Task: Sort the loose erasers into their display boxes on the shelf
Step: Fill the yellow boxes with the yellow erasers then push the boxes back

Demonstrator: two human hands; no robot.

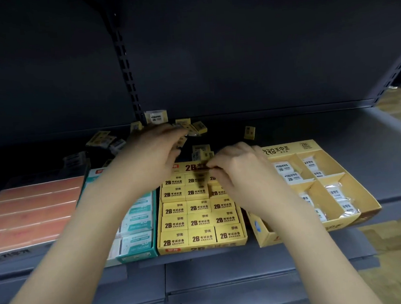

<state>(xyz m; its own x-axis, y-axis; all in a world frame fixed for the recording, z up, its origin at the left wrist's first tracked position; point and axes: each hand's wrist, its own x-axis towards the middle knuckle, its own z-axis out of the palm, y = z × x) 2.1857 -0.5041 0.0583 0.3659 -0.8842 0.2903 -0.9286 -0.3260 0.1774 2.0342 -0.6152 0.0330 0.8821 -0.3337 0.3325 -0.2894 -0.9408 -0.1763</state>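
Shelving of dark grey metal [312, 129] carries four display boxes along its front edge, with loose erasers scattered behind them. Largest item at far left: an orange-pink box [32, 211], its contents blurred. Next, at far right, a yellow divided box [313, 147] – four compartments visible, holding white wrapped erasers [289, 176]; about eight can be counted, some partly hidden by the right forearm. At centre, the yellow 2B box [202, 246] is packed in three columns; the three front rows show nine full erasers, and the rows behind are partly covered by the hands. Between it and the orange-pink box stands a teal box [135, 253] with white-and-teal erasers, count unclear.

Loose erasers [200, 151] lie at the back of the shelf – roughly ten yellow pieces, blurred, plus one white wrapped piece [155, 117] against the upright.

Left hand [152, 152] reaches over the loose pile, fingers curled; whether it grips anything cannot be told. Right hand [238, 170] pinches a small dark-blurred item at the 2B box's rear row.
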